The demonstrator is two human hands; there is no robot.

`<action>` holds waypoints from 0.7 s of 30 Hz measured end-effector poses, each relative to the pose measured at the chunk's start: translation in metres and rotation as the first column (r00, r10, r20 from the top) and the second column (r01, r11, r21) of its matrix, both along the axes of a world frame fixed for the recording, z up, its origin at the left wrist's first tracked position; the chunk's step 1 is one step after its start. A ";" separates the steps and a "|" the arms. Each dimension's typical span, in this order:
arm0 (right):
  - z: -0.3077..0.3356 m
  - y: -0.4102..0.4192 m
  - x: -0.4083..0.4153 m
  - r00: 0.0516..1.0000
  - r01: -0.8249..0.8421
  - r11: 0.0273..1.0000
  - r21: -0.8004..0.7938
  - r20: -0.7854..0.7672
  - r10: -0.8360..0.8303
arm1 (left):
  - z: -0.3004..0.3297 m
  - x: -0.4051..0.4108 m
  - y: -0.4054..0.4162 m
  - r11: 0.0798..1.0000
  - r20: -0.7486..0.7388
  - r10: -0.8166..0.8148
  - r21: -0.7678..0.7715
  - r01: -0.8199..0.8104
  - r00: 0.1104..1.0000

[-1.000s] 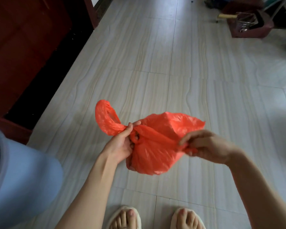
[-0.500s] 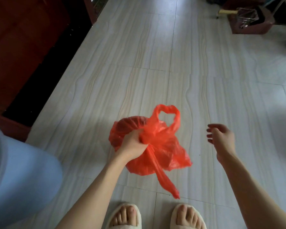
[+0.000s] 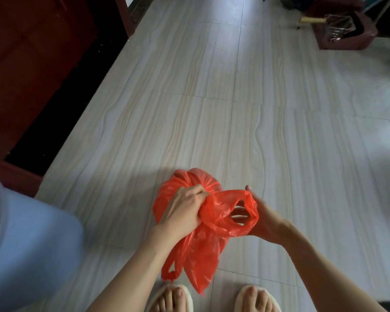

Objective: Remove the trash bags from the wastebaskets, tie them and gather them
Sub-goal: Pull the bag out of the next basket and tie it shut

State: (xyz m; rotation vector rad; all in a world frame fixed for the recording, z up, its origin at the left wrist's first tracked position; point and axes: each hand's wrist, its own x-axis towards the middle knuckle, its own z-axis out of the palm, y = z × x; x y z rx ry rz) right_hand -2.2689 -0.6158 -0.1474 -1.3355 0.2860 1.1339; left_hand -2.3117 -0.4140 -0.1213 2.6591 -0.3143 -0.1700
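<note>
A red plastic trash bag hangs in the air in front of me, above my feet. My left hand is clenched around its gathered neck, with the round body of the bag bulging behind the knuckles. My right hand holds one handle loop of the bag, and its fingers show through the loop's opening. A second handle loop and a loose flap dangle below, down to my slippers.
A pale blue wastebasket stands at the lower left. A dark red wooden door and frame run along the left. A dark red bin with metal items sits at the far right. My feet in slippers are on the tiled floor.
My right hand, which had let go of the bag and hovered open, has come back and taken a handle loop. The bag has dropped lower and closer to me.
</note>
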 end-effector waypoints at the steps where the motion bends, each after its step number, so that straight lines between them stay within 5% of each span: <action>1: 0.001 -0.001 0.002 0.999 0.002 1.000 0.021 -0.038 -0.002 | 0.001 -0.001 -0.002 1.000 -0.021 -0.005 0.008 0.005 1.000; 7: 0.026 0.002 0.015 0.999 -0.022 0.996 0.087 -0.027 0.024 | -0.002 -0.001 0.000 0.990 -0.233 0.051 -0.113 -0.079 0.971; 12: 0.048 0.020 0.008 0.893 -0.230 0.949 -0.216 0.340 0.294 | -0.005 0.002 -0.006 0.935 -0.203 0.184 -0.267 -0.236 0.962; 17: 0.034 0.026 -0.005 0.758 -0.302 0.854 -0.424 0.437 0.485 | -0.001 0.010 -0.005 0.927 -0.169 0.358 -0.057 -0.371 0.918; 21: 0.024 0.033 -0.016 0.602 -0.360 0.724 -0.588 0.446 0.662 | -0.002 0.015 -0.001 0.859 -0.239 0.446 -0.157 -0.488 0.862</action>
